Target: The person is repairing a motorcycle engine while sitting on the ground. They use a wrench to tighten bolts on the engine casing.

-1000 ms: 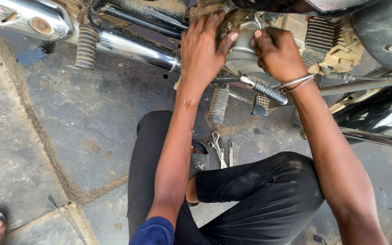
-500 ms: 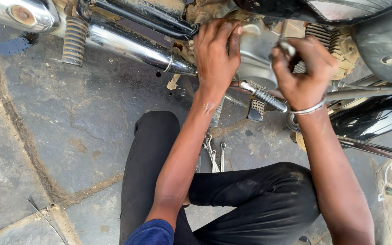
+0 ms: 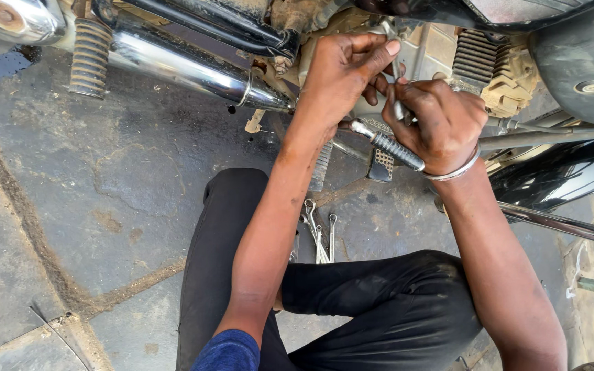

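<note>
Slim grey metal tool [image 3: 398,103], seemingly a small spanner or driver whose tip was hidden, stood nearly upright at about one o'clock in the view, against the grimy silver engine casing [image 3: 441,48] of the motorcycle. The right hand [image 3: 441,124] was clenched around its shaft, a metal bangle [image 3: 456,172] on the wrist. The left hand [image 3: 342,72] rested on the casing just beside it, fingers curled over the tool's upper end, touching but not clearly gripping.

Both hands looked oily, so the grip could have slipped and knuckles struck the cooling fins [image 3: 474,55] at two o'clock. A loosened part might have dropped onto the cracked concrete floor [image 3: 104,192]. The ribbed chrome lever [image 3: 390,145] crossed just below the right hand. Loose spanners [image 3: 319,230] lay at six o'clock, by the black trouser leg [image 3: 379,309].
</note>
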